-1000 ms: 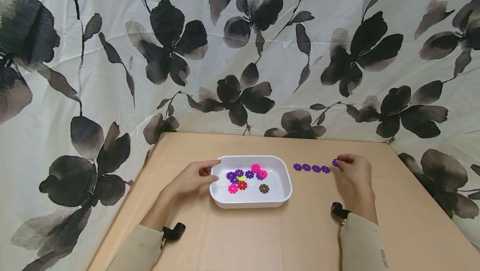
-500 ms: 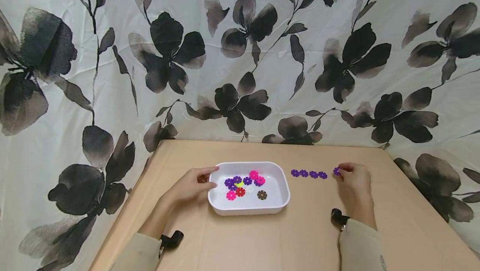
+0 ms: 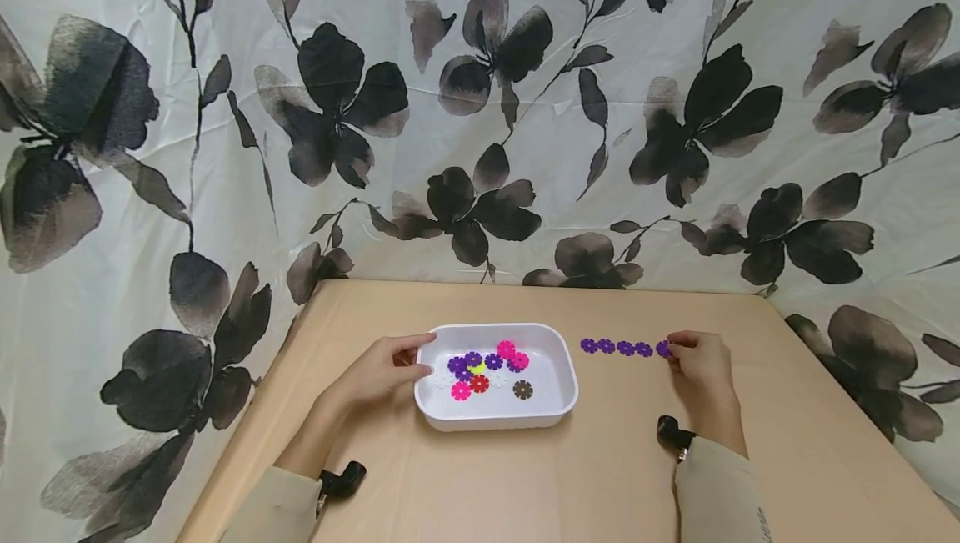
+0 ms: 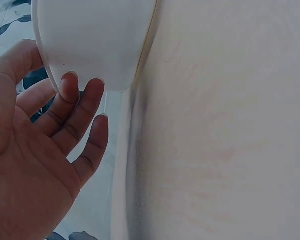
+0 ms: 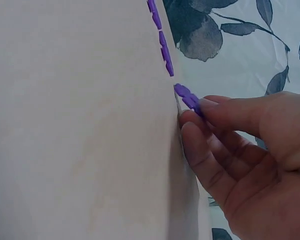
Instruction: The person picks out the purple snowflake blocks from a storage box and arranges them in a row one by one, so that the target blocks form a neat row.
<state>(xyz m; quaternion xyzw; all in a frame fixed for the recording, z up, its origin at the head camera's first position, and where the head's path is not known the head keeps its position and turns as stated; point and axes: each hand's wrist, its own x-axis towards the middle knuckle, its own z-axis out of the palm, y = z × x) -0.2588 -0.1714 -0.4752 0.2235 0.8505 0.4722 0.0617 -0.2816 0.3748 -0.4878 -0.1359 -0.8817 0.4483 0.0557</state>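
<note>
My left hand (image 3: 384,366) grips the left end of a white plastic tray (image 3: 491,422), thumb and fingers at its rim. In the left wrist view, the fingertips (image 4: 96,85) lie against the tray's outer wall. Inside the tray are several small flower-shaped discs, among them purple ones (image 3: 493,361), pink ones (image 3: 506,349), a red one (image 3: 479,383) and a brown one (image 3: 522,390). To the right, my right hand (image 3: 703,364) pinches a purple flower-shaped disc (image 5: 186,95) between thumb and fingers. It is tilted, close to the right end of a row of purple discs (image 3: 626,348).
A tan table (image 3: 525,485) carries the tray and the row, which runs to the right of the tray near the back edge. Behind it hangs a white cloth (image 3: 480,134) printed with dark flowers. Black cameras sit on both wrists.
My right hand has moved slightly left, bringing the pinched purple disc closer to the end of the row. The left hand keeps its hold on the tray. The head view has tilted slightly upward.
</note>
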